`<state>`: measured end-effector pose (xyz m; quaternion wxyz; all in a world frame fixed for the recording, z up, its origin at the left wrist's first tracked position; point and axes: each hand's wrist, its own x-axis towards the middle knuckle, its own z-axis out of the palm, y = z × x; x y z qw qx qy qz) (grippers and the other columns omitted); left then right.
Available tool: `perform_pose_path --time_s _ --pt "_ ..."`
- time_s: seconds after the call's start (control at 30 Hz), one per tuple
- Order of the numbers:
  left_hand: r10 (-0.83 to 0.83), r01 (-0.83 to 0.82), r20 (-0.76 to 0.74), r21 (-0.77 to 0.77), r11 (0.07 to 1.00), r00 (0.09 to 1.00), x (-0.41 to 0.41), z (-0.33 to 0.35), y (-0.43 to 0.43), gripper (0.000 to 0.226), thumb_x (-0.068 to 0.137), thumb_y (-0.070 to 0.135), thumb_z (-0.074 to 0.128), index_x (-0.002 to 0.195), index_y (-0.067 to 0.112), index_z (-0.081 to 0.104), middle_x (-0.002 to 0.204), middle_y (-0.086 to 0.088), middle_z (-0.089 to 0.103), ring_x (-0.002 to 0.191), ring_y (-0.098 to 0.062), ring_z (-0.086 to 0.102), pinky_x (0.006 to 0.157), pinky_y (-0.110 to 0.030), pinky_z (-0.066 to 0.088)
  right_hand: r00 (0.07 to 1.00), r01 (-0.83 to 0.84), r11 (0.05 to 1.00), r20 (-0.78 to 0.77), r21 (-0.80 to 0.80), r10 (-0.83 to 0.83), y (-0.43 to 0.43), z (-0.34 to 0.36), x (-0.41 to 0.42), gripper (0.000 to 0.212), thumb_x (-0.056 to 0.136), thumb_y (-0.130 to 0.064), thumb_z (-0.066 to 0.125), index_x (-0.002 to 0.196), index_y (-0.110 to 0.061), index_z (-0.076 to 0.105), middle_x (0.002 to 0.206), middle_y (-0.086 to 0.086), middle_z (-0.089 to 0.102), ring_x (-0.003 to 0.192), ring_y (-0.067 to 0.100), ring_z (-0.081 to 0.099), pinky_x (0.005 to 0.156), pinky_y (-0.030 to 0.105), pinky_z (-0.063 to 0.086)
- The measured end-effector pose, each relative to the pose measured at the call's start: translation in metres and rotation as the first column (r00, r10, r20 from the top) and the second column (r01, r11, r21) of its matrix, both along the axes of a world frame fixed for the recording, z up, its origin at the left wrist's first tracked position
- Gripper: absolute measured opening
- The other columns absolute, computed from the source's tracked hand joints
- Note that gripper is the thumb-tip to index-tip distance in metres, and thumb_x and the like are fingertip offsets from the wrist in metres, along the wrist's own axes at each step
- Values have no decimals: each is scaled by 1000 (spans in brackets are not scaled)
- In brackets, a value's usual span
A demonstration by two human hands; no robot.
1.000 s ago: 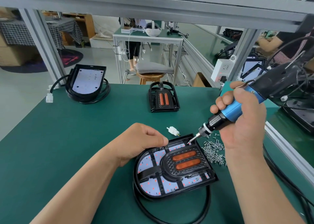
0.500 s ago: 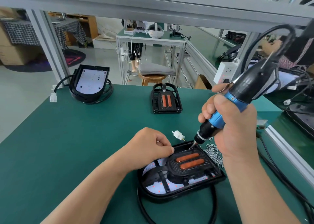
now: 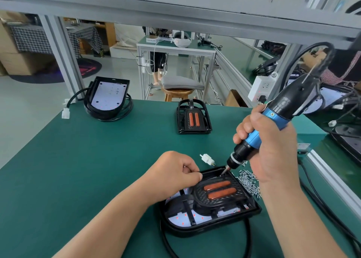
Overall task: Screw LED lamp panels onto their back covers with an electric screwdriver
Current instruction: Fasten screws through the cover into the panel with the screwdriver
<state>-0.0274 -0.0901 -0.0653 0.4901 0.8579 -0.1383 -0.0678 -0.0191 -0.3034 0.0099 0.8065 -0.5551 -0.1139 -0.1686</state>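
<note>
Tilts blue-and-black electric screwdriver (image 3: 259, 134) steeper than before in curled right hand (image 3: 273, 156), bit (image 3: 225, 171) at far edge of black plastic lamp housing (image 3: 205, 228); pinches rim with left hand (image 3: 173, 175), steadying.

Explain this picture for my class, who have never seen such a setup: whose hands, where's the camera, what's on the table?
The camera sits on a person's head, looking down at their hands over a green table. The right hand grips an electric screwdriver, its tip down on a black lamp unit. The left hand curls on that unit's far edge, steadying it. Beside it lie loose screws and a white connector. Farther back lie another lamp panel and a black grille cover.
</note>
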Motion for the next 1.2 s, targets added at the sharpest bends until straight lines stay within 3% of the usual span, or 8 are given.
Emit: perform_pose_path --time_s 0.27,0.43,0.5,0.57,0.67,0.83,1.0,1.2 --pt "-22 22 5 6 1000 1000 2 -1 2 14 87 27 79 76 21 75 52 15 45 50 -6 37 51 -19 34 1000 4 1000 13 28 -4 -7 -6 4 17 82 -18 69 99 -19 66 70 4 46 61 21 48 59 35 49" --pt "-43 42 -36 -25 999 998 4 -1 3 10 86 33 81 79 27 78 55 17 53 52 -8 44 52 -19 40 997 -23 980 81 199 7 -13 -9 5 13 91 -21 63 104 -20 65 74 -1 48 65 17 48 64 30 49" --pt "-51 46 -71 -66 997 996 7 3 6 13 88 40 81 84 27 80 71 15 72 66 -9 64 65 -21 53 996 -20 958 87 285 -5 -15 -11 7 10 96 -23 60 106 -20 63 76 -3 48 67 15 48 66 29 48" --pt "-70 53 -118 -138 989 991 9 6 9 26 90 49 74 91 24 81 79 1 71 71 -12 62 74 -28 52 998 -10 935 69 354 -16 -15 -12 8 9 100 -23 55 106 -19 61 76 -4 49 68 14 48 67 28 48" --pt "-36 -76 -300 -356 931 953 12 6 10 29 91 33 63 104 15 81 74 -1 47 61 -13 36 55 -23 32 999 13 896 21 444 -25 -11 -16 8 8 102 -21 54 102 -19 62 77 -4 48 68 13 47 69 27 48" --pt "-68 -282 -524 -558 781 849 18 7 12 26 101 4 52 117 -4 72 74 0 54 56 -10 33 44 -19 27 999 45 848 -47 528 -24 -3 -19 6 5 103 -19 56 101 -16 59 78 -3 48 69 14 47 72 27 49" --pt "-177 -290 -560 -644 708 810 19 7 15 10 109 10 50 109 6 59 73 0 56 54 -7 32 41 -16 25 999 20 836 -43 548 5 9 -20 2 5 103 -19 56 104 -15 57 79 -2 48 69 14 48 73 28 50" --pt "-232 -238 -557 -644 727 798 18 5 15 21 109 21 54 104 4 66 74 1 57 53 -4 33 40 -13 27 998 15 838 -60 545 22 16 -22 0 5 103 -21 58 103 -15 58 79 -3 50 68 13 50 72 28 52"
